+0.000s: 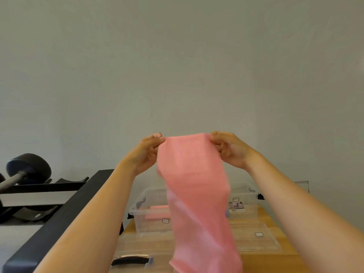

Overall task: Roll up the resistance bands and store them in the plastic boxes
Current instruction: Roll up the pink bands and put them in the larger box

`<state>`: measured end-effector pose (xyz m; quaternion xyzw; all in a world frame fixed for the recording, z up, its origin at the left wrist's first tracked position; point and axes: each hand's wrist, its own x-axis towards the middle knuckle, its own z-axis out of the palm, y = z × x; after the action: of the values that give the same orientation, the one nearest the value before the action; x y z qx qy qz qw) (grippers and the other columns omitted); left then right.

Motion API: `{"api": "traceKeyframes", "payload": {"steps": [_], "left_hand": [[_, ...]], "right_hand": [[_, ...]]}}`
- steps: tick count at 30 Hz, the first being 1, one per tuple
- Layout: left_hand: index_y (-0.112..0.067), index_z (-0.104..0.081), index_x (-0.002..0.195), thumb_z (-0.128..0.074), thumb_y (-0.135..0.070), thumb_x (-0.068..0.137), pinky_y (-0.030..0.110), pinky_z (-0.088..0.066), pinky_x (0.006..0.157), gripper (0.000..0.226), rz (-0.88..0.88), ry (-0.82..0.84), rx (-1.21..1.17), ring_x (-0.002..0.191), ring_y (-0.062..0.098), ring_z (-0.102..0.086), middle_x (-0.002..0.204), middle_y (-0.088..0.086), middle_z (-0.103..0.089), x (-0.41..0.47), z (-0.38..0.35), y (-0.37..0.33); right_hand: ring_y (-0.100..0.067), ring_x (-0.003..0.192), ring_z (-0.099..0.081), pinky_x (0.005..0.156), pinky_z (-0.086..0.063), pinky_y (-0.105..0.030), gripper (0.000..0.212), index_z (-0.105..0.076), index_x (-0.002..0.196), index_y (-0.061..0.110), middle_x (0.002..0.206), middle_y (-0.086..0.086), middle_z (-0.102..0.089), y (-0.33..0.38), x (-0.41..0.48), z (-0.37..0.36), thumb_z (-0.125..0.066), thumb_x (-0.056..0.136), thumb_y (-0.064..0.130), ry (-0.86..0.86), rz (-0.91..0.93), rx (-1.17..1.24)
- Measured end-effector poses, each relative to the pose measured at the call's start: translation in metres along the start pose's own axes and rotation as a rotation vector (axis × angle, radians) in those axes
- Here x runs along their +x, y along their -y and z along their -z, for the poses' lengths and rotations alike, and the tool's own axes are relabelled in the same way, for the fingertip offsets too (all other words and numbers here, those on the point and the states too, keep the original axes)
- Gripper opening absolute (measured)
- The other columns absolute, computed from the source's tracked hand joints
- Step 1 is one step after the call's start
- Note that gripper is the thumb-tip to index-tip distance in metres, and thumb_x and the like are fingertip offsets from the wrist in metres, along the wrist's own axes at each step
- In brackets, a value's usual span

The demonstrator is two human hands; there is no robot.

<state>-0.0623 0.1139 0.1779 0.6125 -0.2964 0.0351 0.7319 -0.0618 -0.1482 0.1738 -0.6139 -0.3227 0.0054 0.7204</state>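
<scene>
A wide pink resistance band (195,186) hangs unrolled in the air in front of me, its lower end running out of the bottom of the view. My left hand (146,152) pinches its top left corner and my right hand (229,147) pinches its top right corner, both raised above the table. Behind the band on the left stands an open clear plastic box (145,219) with rolled pink bands (157,213) inside. A second clear plastic box (244,205) stands on the right; what it holds is hard to make out.
The boxes stand on a wooden table (275,259). Clear lids lie flat in front of them, one (256,237) on the right and one (137,251) with a black handle near the front. A black dumbbell rack (49,194) with a dumbbell (27,170) is to the left.
</scene>
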Motion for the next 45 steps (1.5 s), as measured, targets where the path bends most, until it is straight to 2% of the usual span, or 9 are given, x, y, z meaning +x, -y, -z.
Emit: {"api": "traceKeyframes", "payload": {"steps": [7,14,18,20,24,30,34,39,45], "left_hand": [[-0.01,-0.066,0.085,-0.067,-0.001,0.084,0.024,-0.055,0.074,0.009,0.087,-0.199,0.378,0.075,0.016,-0.064,0.077,0.002,-0.067,0.001,0.024,0.037],[-0.008,-0.066,0.088,-0.074,-0.007,0.075,0.021,-0.047,0.057,0.016,0.717,0.267,0.357,0.054,0.009,-0.047,0.068,0.0,-0.056,-0.024,0.054,0.083],[-0.005,-0.067,0.091,-0.066,-0.001,0.086,0.022,-0.052,0.065,0.007,0.606,0.06,0.684,0.06,0.008,-0.06,0.085,0.007,-0.068,-0.022,0.055,0.12],[-0.004,-0.064,0.107,-0.067,-0.003,0.086,0.025,-0.055,0.08,0.021,0.519,-0.066,0.691,0.079,0.01,-0.066,0.102,0.01,-0.067,-0.023,0.054,0.142],[-0.022,-0.059,0.119,-0.072,-0.018,0.084,0.023,-0.046,0.089,0.038,0.496,0.006,0.827,0.11,0.009,-0.055,0.123,-0.008,-0.055,-0.034,0.045,0.178],[-0.016,-0.07,0.079,-0.066,0.005,0.078,0.019,-0.044,0.061,0.021,0.529,0.205,0.803,0.064,0.004,-0.061,0.074,0.0,-0.07,-0.07,0.016,0.224],[-0.03,-0.07,0.066,-0.078,-0.005,0.068,0.012,-0.042,0.064,0.026,0.538,0.308,0.951,0.059,-0.004,-0.053,0.067,-0.01,-0.066,-0.091,-0.001,0.255],[-0.029,-0.068,0.072,-0.081,-0.018,0.069,0.013,-0.043,0.064,0.017,0.546,0.323,1.092,0.066,0.001,-0.051,0.072,-0.016,-0.056,-0.116,-0.017,0.284],[-0.02,-0.068,0.082,-0.063,-0.013,0.078,0.027,-0.046,0.075,0.01,0.414,0.191,1.226,0.086,0.018,-0.059,0.086,-0.009,-0.055,-0.12,-0.027,0.29]], "right_hand": [[-0.014,0.072,-0.065,0.067,-0.053,-0.026,0.008,-0.065,0.08,0.012,0.077,-0.001,-0.067,-0.042,0.008,0.016,-0.064,0.088,0.01,-0.073,-0.119,-0.306],[-0.007,0.059,-0.066,0.061,-0.054,-0.019,0.017,-0.061,0.08,0.01,0.066,0.003,-0.068,-0.089,-0.008,0.018,-0.051,0.09,0.0,0.369,-0.629,-0.268],[-0.012,0.063,-0.063,0.069,-0.056,-0.026,0.015,-0.066,0.076,0.01,0.073,-0.004,-0.066,-0.134,0.0,0.015,-0.062,0.087,0.0,0.077,-0.547,-0.534],[-0.019,0.087,-0.065,0.084,-0.053,-0.032,0.012,-0.069,0.093,0.01,0.099,-0.01,-0.068,-0.157,0.004,0.016,-0.064,0.085,0.002,-0.135,-0.451,-0.703],[-0.022,0.127,-0.049,0.097,-0.039,-0.028,0.052,-0.053,0.133,0.014,0.139,-0.007,-0.05,-0.182,-0.005,0.016,-0.07,0.084,0.013,-0.07,-0.503,-0.891],[-0.014,0.096,-0.065,0.075,-0.047,-0.022,0.019,-0.074,0.1,0.012,0.094,0.004,-0.072,-0.214,-0.038,0.01,-0.071,0.082,0.006,0.249,-0.652,-0.926],[-0.009,0.075,-0.057,0.066,-0.046,-0.023,0.021,-0.067,0.071,0.026,0.073,0.013,-0.063,-0.235,-0.07,0.01,-0.076,0.075,0.008,0.359,-0.748,-1.005],[-0.014,0.085,-0.055,0.07,-0.045,-0.025,0.032,-0.068,0.1,0.018,0.094,0.006,-0.059,-0.243,-0.106,0.014,-0.081,0.071,0.019,0.387,-0.815,-1.163],[-0.009,0.07,-0.052,0.064,-0.041,-0.023,0.013,-0.067,0.071,0.023,0.068,0.01,-0.058,-0.241,-0.112,0.018,-0.069,0.08,0.014,0.244,-0.614,-1.114]]}}
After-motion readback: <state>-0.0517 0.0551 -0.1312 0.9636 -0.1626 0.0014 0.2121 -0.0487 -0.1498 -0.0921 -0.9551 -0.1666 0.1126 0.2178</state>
